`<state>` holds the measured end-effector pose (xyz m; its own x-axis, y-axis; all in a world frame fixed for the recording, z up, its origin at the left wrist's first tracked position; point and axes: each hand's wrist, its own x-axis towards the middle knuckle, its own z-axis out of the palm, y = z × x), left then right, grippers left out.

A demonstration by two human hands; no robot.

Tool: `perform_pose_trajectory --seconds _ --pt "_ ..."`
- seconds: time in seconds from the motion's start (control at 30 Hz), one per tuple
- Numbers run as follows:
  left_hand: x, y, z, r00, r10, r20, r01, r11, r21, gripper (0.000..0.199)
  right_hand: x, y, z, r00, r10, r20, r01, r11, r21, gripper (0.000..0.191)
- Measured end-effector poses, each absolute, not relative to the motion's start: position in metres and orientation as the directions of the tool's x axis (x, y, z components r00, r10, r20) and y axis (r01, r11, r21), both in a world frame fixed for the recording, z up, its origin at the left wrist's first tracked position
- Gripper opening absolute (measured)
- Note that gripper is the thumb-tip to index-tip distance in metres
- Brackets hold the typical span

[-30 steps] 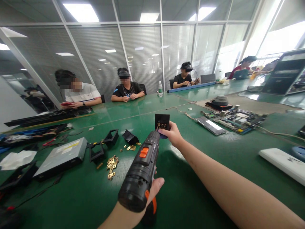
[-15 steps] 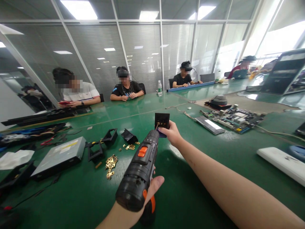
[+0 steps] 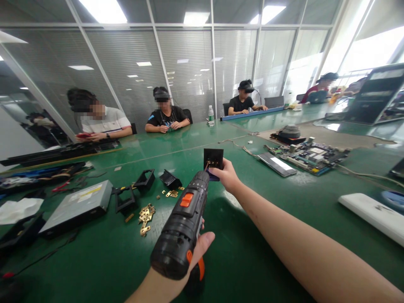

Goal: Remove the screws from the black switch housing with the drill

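Observation:
My left hand (image 3: 200, 248) is closed round the grip of a black and orange cordless drill (image 3: 181, 227), its thumb showing on the right side. The drill points away from me, and its bit meets the inner face of a small black plastic housing (image 3: 213, 155) with brass-coloured pieces in it. My right hand (image 3: 229, 174) grips that housing at its right and lower edge, holding it up above the green table. Left of the drill lie a pile of brass plates (image 3: 147, 216), a few loose ones (image 3: 172, 193), and black housings (image 3: 145, 180) of similar kind.
A metal disc drive (image 3: 78, 206) rests on the green table (image 3: 268, 261) at left. To the right are a circuit board (image 3: 311, 155), a flat silver-grey part (image 3: 277, 163) and a white slab (image 3: 372, 214). Several people sit across the table, near a water bottle (image 3: 211, 115).
The whole view has shifted very slightly. Both hands keep their hold, and the drill bit stays at the black housing.

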<state>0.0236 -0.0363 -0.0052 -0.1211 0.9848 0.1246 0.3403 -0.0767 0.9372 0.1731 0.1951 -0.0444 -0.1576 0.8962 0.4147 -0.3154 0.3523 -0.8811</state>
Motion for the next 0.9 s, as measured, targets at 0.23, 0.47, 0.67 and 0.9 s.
perform_pose_trajectory --seconds 0.23,0.47,0.67,0.9 --pt "0.021 -0.036 -0.01 -0.128 0.986 0.105 0.319 -0.059 0.946 0.027 0.173 0.196 -0.046 -0.152 0.896 0.417 -0.316 0.356 -0.88 0.035" --pt "0.02 -0.036 -0.014 -0.118 0.988 0.101 0.287 -0.064 0.956 0.026 0.173 0.195 -0.044 -0.152 0.899 0.412 -0.318 0.35 -0.881 0.035" --pt "0.02 -0.034 -0.012 -0.102 0.98 0.171 0.331 -0.129 0.935 0.021 0.173 0.195 -0.044 -0.149 0.902 0.405 -0.322 0.343 -0.883 0.035" --pt "0.018 -0.031 -0.017 -0.087 0.967 0.238 0.351 -0.194 0.916 0.02 0.172 0.195 -0.044 -0.143 0.903 0.404 -0.324 0.343 -0.881 0.036"
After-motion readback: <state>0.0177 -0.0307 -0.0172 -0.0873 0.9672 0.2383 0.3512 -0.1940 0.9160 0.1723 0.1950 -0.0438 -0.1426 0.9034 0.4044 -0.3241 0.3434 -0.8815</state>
